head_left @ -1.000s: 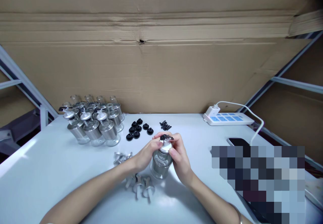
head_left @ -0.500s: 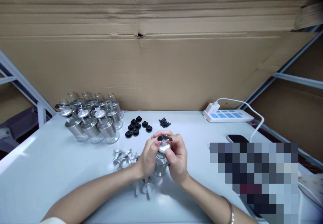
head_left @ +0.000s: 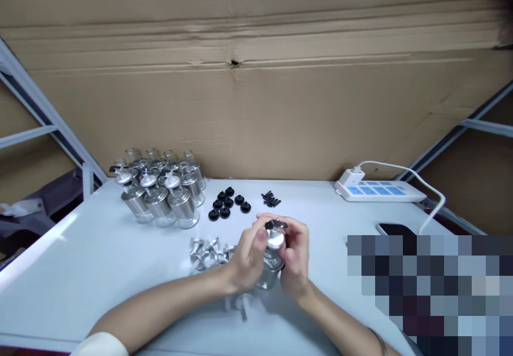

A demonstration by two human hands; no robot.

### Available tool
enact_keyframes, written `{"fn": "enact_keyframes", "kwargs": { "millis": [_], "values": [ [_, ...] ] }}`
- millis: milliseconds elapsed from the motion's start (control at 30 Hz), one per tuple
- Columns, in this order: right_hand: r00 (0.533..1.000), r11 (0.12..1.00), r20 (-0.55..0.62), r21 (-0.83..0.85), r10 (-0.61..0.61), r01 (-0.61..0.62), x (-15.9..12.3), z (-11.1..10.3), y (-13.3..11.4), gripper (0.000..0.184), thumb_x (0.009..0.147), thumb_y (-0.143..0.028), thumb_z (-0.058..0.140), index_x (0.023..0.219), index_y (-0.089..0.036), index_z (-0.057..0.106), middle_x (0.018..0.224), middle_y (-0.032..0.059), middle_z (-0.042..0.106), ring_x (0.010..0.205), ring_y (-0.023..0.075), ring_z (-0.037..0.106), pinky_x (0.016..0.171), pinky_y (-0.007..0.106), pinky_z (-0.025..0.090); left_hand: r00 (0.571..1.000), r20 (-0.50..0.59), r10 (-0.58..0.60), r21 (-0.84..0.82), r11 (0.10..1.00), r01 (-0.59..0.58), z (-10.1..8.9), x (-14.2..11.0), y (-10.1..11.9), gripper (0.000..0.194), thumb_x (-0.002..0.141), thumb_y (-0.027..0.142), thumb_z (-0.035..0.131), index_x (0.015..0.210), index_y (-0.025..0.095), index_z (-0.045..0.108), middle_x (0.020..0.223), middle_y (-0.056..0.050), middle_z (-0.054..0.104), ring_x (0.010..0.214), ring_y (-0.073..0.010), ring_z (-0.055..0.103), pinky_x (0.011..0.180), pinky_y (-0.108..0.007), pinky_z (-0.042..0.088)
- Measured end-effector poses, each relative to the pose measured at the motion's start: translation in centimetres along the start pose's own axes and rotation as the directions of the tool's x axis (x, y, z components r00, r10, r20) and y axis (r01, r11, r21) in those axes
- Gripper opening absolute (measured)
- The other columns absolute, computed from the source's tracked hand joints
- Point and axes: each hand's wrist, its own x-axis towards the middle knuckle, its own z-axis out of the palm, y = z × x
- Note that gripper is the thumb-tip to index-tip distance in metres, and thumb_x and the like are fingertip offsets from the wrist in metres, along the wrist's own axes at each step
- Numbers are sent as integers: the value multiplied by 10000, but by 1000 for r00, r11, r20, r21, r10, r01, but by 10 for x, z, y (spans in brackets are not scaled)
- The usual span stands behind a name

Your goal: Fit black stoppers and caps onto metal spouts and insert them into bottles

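A glass bottle [head_left: 268, 278] stands on the table between my two hands. It wears a silver cap [head_left: 276, 239] with a black flip spout piece [head_left: 276, 224] on top. My left hand [head_left: 247, 257] is wrapped round the left side of the cap and neck, its thumb raised beside the cap. Around the right side curls my right hand [head_left: 297, 254], with its fingers behind the cap and its thumb low at the neck. Left of the bottle lie several loose silver cap parts [head_left: 208, 253], some partly behind my left hand and forearm.
Several glass bottles with metal sleeves [head_left: 182, 206] stand at the back left, the front ones capped. Black round stoppers [head_left: 227, 202] and small black strips [head_left: 272, 201] lie mid-table. A power strip [head_left: 379, 191] and a phone [head_left: 396, 230] are on the right. Cardboard [head_left: 256, 121] stands behind.
The whole view has shifted, so everything appears further right and slightly lower. My right thumb has moved down from the cap's front edge. Both hands stay around the bottle.
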Motion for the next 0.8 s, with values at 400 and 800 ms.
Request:
{"fn": "enact_keyframes", "kwargs": {
  "millis": [400, 800],
  "values": [
    [982, 999, -184, -17, 32, -36, 9, -14, 3, 164, 939, -296, 494, 1087, -248, 546, 945, 38, 641, 774, 174, 626, 710, 375, 492, 680, -544, 492, 202, 863, -462, -103, 12, 127, 483, 925, 531, 335, 723, 178, 596, 425, 30, 497, 447, -150, 577, 478, -271, 516],
    [1000, 977, -2, -213, -26, 25, 2, -15, 11, 143, 952, -222, 444, 1064, -216, 532, 744, 2, 633, 663, 155, 617, 649, 330, 483, 173, -868, 466, 465, 884, -51, -304, -9, 105, 486, 929, 116, 91, 585, 168, 431, 346, 70, 423, 343, -80, 444, 449, -209, 481]
  ]
}}
